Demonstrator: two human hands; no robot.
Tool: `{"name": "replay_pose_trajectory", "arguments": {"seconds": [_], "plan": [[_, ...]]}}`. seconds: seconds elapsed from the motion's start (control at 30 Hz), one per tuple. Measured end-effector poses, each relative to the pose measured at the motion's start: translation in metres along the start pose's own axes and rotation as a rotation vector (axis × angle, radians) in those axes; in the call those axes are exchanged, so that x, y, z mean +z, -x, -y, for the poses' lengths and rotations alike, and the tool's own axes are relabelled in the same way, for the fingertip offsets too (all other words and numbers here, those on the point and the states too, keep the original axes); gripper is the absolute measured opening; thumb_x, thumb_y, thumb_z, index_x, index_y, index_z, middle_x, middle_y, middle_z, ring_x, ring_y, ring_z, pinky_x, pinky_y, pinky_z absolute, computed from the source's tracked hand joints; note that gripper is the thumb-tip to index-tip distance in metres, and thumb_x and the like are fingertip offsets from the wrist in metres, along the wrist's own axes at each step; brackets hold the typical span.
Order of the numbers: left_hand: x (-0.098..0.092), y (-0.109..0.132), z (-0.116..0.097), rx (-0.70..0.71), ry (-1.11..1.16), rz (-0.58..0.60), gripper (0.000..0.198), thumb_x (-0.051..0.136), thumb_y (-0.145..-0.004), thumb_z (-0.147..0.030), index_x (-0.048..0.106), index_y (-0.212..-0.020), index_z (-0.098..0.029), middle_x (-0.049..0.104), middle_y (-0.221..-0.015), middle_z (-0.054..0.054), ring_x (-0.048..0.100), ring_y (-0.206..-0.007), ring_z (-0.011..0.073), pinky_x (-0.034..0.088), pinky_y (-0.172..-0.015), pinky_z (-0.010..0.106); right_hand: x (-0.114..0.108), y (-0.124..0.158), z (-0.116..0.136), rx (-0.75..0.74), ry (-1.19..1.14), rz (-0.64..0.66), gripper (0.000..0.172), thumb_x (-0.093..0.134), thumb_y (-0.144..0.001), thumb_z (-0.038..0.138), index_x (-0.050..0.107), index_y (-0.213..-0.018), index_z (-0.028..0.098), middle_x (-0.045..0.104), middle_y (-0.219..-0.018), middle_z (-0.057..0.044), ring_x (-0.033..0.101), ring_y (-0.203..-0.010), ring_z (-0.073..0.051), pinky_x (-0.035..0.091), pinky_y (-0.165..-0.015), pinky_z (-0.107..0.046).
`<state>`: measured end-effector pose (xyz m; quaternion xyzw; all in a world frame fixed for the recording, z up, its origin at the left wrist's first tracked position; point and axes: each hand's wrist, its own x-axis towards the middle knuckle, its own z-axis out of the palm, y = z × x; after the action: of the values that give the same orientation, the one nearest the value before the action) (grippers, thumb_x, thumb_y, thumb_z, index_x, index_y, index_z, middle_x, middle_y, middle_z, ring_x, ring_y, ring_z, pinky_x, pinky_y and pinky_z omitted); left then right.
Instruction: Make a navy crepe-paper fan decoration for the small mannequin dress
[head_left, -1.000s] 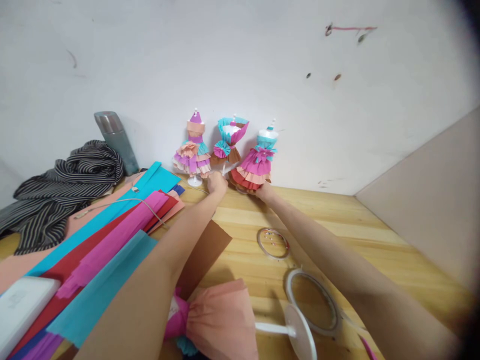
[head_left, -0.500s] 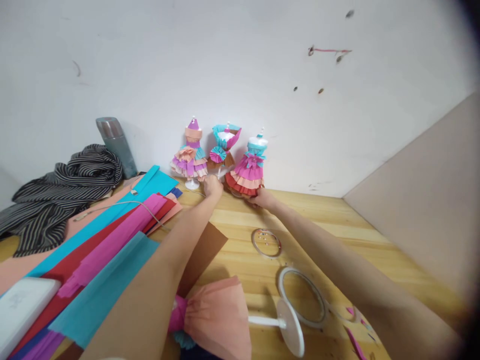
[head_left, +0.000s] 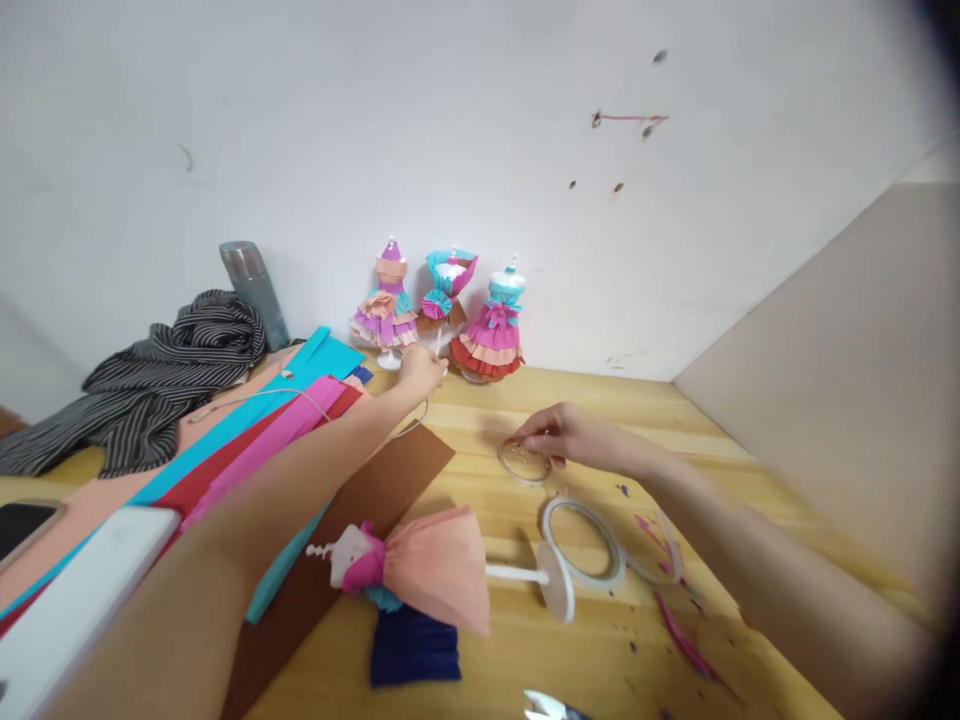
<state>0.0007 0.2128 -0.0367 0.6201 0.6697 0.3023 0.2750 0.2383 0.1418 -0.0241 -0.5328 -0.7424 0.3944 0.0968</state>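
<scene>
My left hand (head_left: 421,372) is closed around the white stand of the middle mini dress form (head_left: 448,288), which wears a turquoise, pink and brown crepe-paper outfit. Beside it stand a pink-and-peach ruffled dress form (head_left: 388,300) on the left and a turquoise, magenta and red dress form (head_left: 496,330) on the right. My right hand (head_left: 559,435) hovers over a thin ring (head_left: 517,475) with small beads inside it, fingers bent and apart, apparently holding nothing. Nearer me, another dress form with a peach skirt (head_left: 439,570) lies on its side, its white base pointing right.
Coloured crepe-paper sheets (head_left: 300,370) and a brown sheet (head_left: 397,475) cover the left. There too are a striped cloth (head_left: 180,365), flask (head_left: 255,290), white box (head_left: 97,590) and phone (head_left: 26,525). A tape roll (head_left: 551,510), paper scraps and pliers (head_left: 551,705) lie right and front.
My right hand has left the right dress form and come back toward me over the beaded ring. My left hand stays at the middle form's stand. The view has shifted slightly.
</scene>
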Motion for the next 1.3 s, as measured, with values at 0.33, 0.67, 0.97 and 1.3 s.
{"name": "replay_pose_trajectory", "arguments": {"seconds": [0.33, 0.67, 0.97, 1.3], "plan": [[-0.076, 0.136, -0.013, 0.155, 0.429, -0.037, 0.054, 0.043, -0.097, -0.037, 0.043, -0.048, -0.017, 0.051, -0.042, -0.001, 0.034, -0.031, 0.0034, 0.026, -0.038, 0.018, 0.07, 0.095, 0.034, -0.34, 0.39, 0.039, 0.02, 0.051, -0.089, 0.018, 0.07, -0.084, 0.018, 0.067, -0.078, -0.005, 0.057, -0.064, -0.014, 0.041, -0.061, -0.024], [-0.097, 0.208, 0.03, 0.158, 0.601, -0.016, 0.064, 0.044, -0.084, -0.07, 0.055, -0.048, -0.018, 0.051, -0.043, 0.004, 0.036, -0.032, 0.0081, 0.018, -0.034, 0.023, 0.138, 0.081, 0.039, -0.246, 0.955, -0.04, 0.021, 0.051, -0.087, 0.005, 0.071, -0.09, 0.008, 0.07, -0.092, -0.019, 0.066, -0.083, -0.029, 0.039, -0.059, -0.03], [-0.093, 0.227, 0.053, 0.224, 0.599, -0.106, 0.058, 0.049, -0.087, -0.063, 0.061, -0.051, -0.019, 0.048, -0.042, 0.003, 0.04, -0.038, 0.0114, 0.023, -0.037, 0.025, 0.126, 0.098, 0.052, -0.147, 0.744, -0.135, 0.022, 0.048, -0.089, 0.011, 0.07, -0.085, 0.009, 0.07, -0.088, -0.019, 0.064, -0.076, -0.023, 0.033, -0.059, -0.028], [-0.098, 0.22, 0.074, 0.081, 0.689, -0.38, 0.044, 0.049, -0.086, -0.053, 0.064, -0.069, -0.016, 0.062, -0.065, 0.005, 0.047, -0.048, 0.0106, 0.032, -0.039, 0.021, 0.112, 0.117, 0.042, -0.259, 0.097, 0.242, 0.032, 0.055, -0.08, 0.039, 0.062, -0.06, 0.016, 0.056, -0.056, 0.001, 0.047, -0.05, -0.011, 0.036, -0.049, -0.022]]}}
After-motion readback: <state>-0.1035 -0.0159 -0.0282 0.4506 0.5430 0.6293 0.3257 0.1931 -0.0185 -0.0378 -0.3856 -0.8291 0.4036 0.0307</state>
